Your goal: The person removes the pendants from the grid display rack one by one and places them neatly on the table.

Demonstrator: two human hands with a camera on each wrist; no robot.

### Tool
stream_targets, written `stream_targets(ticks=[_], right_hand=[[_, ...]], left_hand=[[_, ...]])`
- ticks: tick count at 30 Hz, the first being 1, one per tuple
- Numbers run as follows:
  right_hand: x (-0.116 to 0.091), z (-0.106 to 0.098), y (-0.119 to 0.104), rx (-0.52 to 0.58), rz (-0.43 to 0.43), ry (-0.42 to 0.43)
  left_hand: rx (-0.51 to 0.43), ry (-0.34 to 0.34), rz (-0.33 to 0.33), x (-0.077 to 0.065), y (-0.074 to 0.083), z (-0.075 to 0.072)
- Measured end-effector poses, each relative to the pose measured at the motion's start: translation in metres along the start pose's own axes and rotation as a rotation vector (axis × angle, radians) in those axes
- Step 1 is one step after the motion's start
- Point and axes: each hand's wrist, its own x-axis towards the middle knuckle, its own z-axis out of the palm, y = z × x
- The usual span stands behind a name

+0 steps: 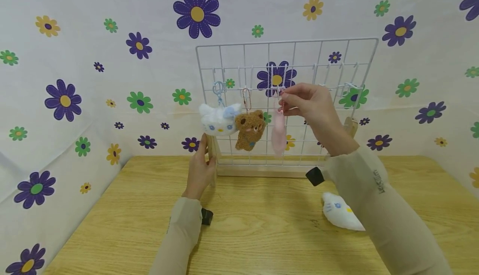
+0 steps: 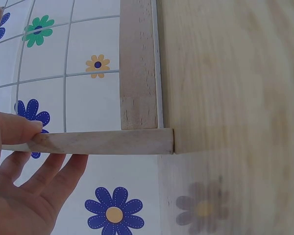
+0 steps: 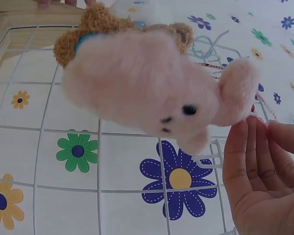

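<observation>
My right hand pinches the pink chain of a fluffy pink plush keychain at a hook of the white wire grid rack. In the head view this pink plush hangs edge-on below the fingers; the right wrist view shows its ears, an eye and short whisker marks. At the rack's left end, my left hand grips the wooden side foot, thumb on one side and fingers on the other. Close above it hang a white cat-face plush and a brown bear plush, each from its own hook.
A second white plush face lies on the wooden table at the right, partly hidden by the right sleeve. More hooks stick out along the rack's right half. A flower-print cloth hangs behind the rack.
</observation>
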Motion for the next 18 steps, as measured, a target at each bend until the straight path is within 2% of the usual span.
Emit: stream_targets(ticks=[10, 18], right_hand=[[-0.01, -0.005, 0.003, -0.137, 0.007, 0.0], [-0.015, -0.01, 0.013, -0.203, 0.016, 0.0]], left_hand=[[-0.001, 0.005, 0.005, -0.001, 0.0, -0.001], [-0.024, -0.003, -0.009, 0.0, 0.0, -0.001]])
